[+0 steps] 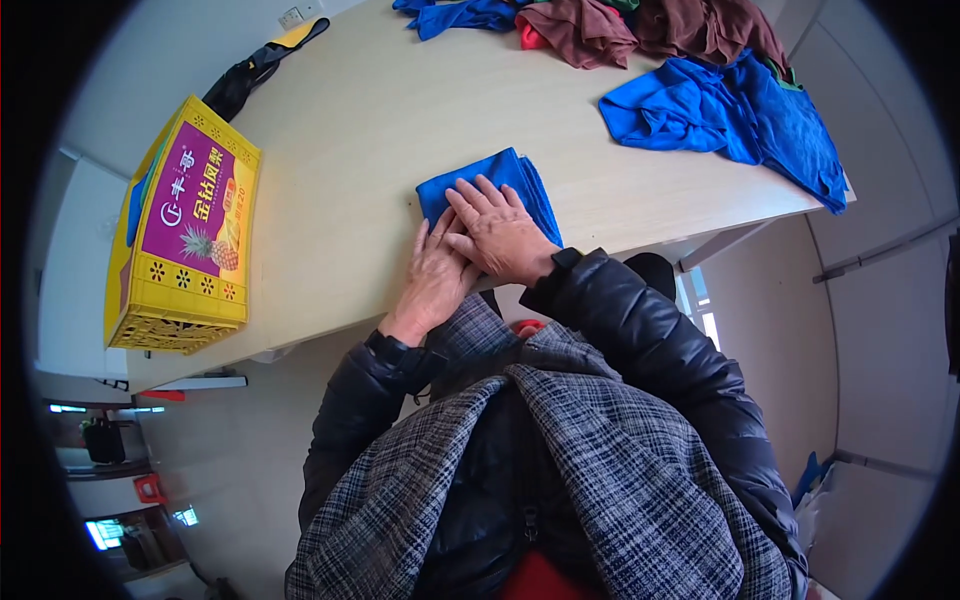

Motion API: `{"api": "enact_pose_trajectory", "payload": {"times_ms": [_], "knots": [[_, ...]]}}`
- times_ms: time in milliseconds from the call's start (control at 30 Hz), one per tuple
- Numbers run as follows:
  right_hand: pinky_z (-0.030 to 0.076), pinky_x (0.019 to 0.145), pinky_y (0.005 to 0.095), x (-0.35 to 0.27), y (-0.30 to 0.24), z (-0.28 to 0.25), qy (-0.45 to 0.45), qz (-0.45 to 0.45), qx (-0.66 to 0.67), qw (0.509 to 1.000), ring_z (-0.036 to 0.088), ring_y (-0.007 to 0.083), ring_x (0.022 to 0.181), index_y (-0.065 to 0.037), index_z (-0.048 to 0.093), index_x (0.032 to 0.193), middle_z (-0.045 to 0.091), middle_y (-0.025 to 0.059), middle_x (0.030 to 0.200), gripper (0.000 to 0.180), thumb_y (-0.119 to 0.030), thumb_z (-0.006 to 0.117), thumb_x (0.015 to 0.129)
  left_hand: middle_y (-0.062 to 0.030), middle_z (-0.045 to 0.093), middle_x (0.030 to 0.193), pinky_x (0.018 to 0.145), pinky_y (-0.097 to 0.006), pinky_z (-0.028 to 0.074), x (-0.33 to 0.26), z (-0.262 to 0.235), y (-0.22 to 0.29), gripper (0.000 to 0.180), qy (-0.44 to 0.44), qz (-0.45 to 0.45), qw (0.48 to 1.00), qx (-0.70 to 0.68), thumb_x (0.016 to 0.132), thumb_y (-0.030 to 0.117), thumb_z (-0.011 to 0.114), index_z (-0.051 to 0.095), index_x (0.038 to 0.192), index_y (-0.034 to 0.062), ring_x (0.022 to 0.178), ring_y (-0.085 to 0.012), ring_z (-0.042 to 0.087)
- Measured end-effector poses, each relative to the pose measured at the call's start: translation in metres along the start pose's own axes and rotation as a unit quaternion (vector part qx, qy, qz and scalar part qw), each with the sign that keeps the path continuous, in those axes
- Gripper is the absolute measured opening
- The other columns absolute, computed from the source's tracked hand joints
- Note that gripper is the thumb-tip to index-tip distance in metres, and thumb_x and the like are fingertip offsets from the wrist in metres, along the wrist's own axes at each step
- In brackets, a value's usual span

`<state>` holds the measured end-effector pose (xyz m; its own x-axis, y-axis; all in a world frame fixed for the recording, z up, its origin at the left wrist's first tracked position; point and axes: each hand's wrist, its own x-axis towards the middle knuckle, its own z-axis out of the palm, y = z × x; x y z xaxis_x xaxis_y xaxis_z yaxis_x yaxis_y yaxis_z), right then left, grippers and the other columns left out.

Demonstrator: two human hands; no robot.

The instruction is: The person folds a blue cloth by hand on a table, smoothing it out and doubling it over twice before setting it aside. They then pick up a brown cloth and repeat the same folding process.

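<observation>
A blue cloth (535, 193), folded into a small flat pad, lies near the front edge of the pale wooden table (350, 140). My right hand (497, 232) rests flat on top of it, fingers stretched toward its far side. Beside it on the left, my left hand (436, 275) lies at the near left corner of the cloth, its fingers extended and partly under the right hand. Neither hand grips anything. Part of the cloth is hidden beneath my hands.
A yellow crate (190, 325) with a purple printed panel stands at the table's left. Loose blue cloths (690, 110) lie at the right, and brown cloths (580, 30) are heaped at the far side. A black strap-like item (245, 80) lies at the far left.
</observation>
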<state>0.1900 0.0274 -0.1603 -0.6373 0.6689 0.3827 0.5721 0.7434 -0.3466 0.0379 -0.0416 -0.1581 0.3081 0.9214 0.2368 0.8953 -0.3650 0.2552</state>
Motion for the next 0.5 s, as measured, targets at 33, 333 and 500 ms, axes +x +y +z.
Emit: {"api": "enact_pose_trajectory", "payload": {"times_ms": [33,333,500], "knots": [[0.022,0.119,0.0541,0.001,0.002,0.003,-0.002,0.000,0.002,1.000,0.032,0.0378,0.146,-0.003,0.043,0.147,0.041,0.0176,0.154,0.064,-0.045,0.050,0.100,-0.0134,0.034,0.159,0.121,-0.053,0.020,-0.002,0.000,-0.002,0.056,0.009,0.008,1.000,0.019,0.099,0.033,0.053,0.045,0.147,0.0066,0.149,-0.0328,0.027],[0.021,0.120,0.0533,-0.010,0.028,-0.001,-0.012,0.113,-0.085,0.990,0.029,0.0384,0.148,-0.003,0.041,0.149,0.036,0.0163,0.158,0.067,-0.048,0.047,0.101,-0.0141,0.031,0.160,0.122,-0.049,0.017,-0.011,-0.007,-0.006,0.055,-0.014,0.013,0.999,0.029,0.104,0.036,0.043,0.041,0.150,0.0059,0.150,-0.0327,0.025],[0.022,0.120,0.0532,-0.015,0.026,-0.012,-0.023,0.153,-0.128,0.980,0.030,0.0373,0.147,-0.002,0.042,0.149,0.037,0.0167,0.158,0.067,-0.047,0.048,0.100,-0.0144,0.040,0.155,0.119,-0.052,0.023,-0.002,-0.017,-0.022,0.052,0.028,-0.028,0.994,-0.097,0.103,0.035,0.048,0.046,0.146,0.0062,0.147,-0.0315,0.032]]}}
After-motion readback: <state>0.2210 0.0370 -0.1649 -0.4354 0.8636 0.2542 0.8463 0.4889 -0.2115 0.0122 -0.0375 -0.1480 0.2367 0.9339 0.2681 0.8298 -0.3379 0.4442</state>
